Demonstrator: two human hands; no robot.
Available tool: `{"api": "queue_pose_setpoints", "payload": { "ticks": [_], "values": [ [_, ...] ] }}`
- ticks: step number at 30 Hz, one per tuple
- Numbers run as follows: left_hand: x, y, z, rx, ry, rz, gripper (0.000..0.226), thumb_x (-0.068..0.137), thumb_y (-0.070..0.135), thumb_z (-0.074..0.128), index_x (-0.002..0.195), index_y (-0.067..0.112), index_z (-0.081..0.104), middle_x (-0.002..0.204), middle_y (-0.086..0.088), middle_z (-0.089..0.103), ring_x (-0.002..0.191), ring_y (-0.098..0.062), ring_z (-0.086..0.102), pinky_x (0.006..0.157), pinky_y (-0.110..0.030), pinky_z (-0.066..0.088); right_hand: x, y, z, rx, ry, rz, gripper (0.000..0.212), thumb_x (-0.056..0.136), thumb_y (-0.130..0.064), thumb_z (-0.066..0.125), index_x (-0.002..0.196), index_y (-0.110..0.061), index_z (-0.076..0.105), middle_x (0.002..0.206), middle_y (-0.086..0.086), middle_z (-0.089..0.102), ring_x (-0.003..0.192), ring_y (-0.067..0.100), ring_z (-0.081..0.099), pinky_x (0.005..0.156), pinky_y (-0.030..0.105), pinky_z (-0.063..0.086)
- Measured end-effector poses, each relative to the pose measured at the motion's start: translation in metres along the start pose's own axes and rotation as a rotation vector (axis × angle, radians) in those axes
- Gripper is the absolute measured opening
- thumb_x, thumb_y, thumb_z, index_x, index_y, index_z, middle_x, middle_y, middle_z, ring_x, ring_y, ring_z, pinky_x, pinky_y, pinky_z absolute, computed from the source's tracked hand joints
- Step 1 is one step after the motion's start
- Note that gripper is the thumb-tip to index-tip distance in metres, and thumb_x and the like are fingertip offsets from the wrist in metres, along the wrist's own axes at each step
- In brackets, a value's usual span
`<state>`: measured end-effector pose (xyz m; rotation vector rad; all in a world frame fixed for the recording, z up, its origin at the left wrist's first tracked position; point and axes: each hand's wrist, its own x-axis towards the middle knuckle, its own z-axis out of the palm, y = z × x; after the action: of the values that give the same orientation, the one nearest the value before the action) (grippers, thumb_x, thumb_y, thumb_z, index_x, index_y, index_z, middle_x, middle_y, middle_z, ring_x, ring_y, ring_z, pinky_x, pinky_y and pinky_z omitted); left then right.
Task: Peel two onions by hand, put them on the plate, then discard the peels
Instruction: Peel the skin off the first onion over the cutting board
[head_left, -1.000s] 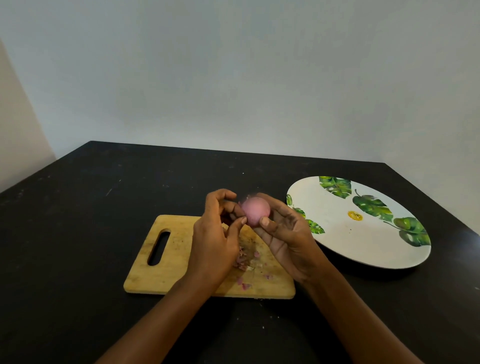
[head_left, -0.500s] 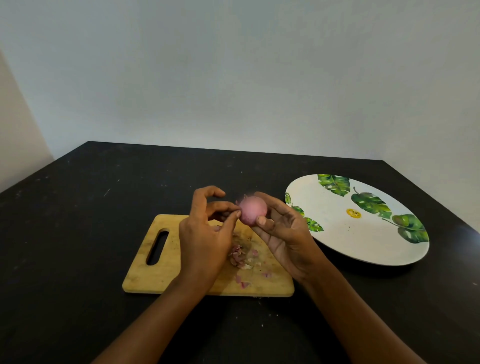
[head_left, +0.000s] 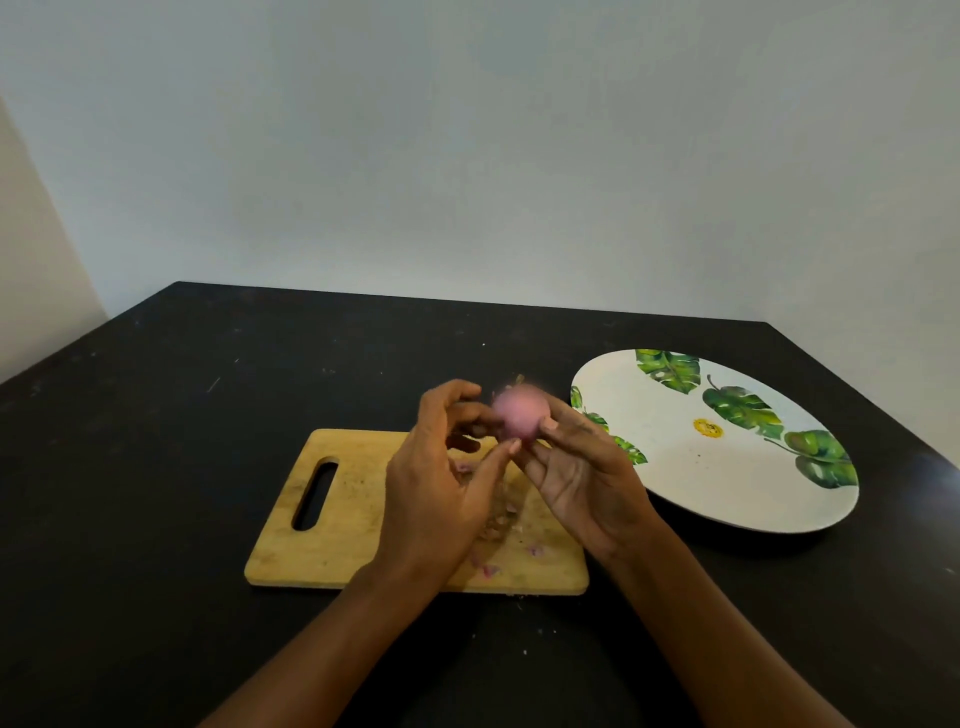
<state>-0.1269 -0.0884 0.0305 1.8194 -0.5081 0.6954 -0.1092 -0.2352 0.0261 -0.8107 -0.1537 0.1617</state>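
right grip (head_left: 582, 483) holds onion (head_left: 519, 413) | left grip (head_left: 436, 483) curled, pinching it

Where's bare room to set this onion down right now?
The plate's white centre, inside its leaf prints, is bare. So is the cutting board's handle end, beside the left hand. Crowded: its right half, peels below the right hand and onion.

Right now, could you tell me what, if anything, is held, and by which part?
The right hand grips the small round pink onion by its right side; the left hand pinches its left side.
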Motion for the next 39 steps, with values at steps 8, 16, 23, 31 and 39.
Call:
{"api": "queue_pose_setpoints", "payload": {
  "ticks": [8, 16, 23, 31, 39],
  "values": [
    [0.007, -0.005, -0.007, -0.035, 0.087, -0.062, 0.049, 0.074, 0.009, 0.075, 0.111, 0.024, 0.047, 0.083, 0.013, 0.066, 0.082, 0.001, 0.064, 0.067, -0.004, 0.046, -0.001, 0.003, 0.002, -0.098, -0.015, -0.004, 0.062, 0.054, -0.006, 0.091, 0.112, -0.006, 0.069, 0.124, 0.021, 0.063, 0.113, 0.036, 0.063, 0.082, 0.036, 0.058],
    [0.005, -0.009, -0.004, 0.167, -0.050, 0.057, 0.057, 0.084, 0.006, 0.065, 0.096, 0.049, 0.029, 0.090, 0.009, 0.057, 0.085, -0.006, 0.059, 0.071, -0.017, 0.052, -0.001, 0.005, 0.004, -0.133, 0.053, -0.031, 0.047, 0.069, 0.008, 0.071, 0.113, -0.004, 0.065, 0.121, 0.019, 0.065, 0.107, 0.033, 0.066, 0.080, 0.034, 0.059],
    [-0.005, -0.012, 0.005, 0.199, -0.138, 0.138, 0.012, 0.089, 0.029, 0.040, 0.097, 0.036, 0.034, 0.091, 0.005, 0.050, 0.075, -0.009, 0.053, 0.060, -0.030, 0.052, 0.001, 0.000, 0.003, -0.003, 0.084, -0.031, 0.067, 0.056, -0.013, 0.091, 0.116, -0.004, 0.062, 0.119, 0.019, 0.067, 0.108, 0.032, 0.067, 0.083, 0.035, 0.058],
    [0.003, -0.007, -0.005, 0.116, -0.021, 0.078, 0.056, 0.082, 0.006, 0.059, 0.116, 0.044, 0.034, 0.095, 0.018, 0.054, 0.092, -0.003, 0.057, 0.073, -0.009, 0.048, 0.000, -0.001, 0.002, 0.055, 0.023, 0.002, 0.065, 0.056, 0.002, 0.086, 0.116, -0.002, 0.064, 0.124, 0.024, 0.062, 0.109, 0.036, 0.065, 0.079, 0.035, 0.059],
    [0.005, -0.005, -0.005, 0.075, -0.013, 0.039, 0.050, 0.078, 0.011, 0.073, 0.113, 0.034, 0.046, 0.097, 0.013, 0.061, 0.096, 0.000, 0.060, 0.072, -0.002, 0.045, -0.001, 0.001, 0.001, -0.038, -0.021, -0.019, 0.047, 0.071, 0.019, 0.062, 0.111, -0.005, 0.067, 0.116, 0.019, 0.067, 0.106, 0.036, 0.066, 0.077, 0.035, 0.059]
  ]
}}
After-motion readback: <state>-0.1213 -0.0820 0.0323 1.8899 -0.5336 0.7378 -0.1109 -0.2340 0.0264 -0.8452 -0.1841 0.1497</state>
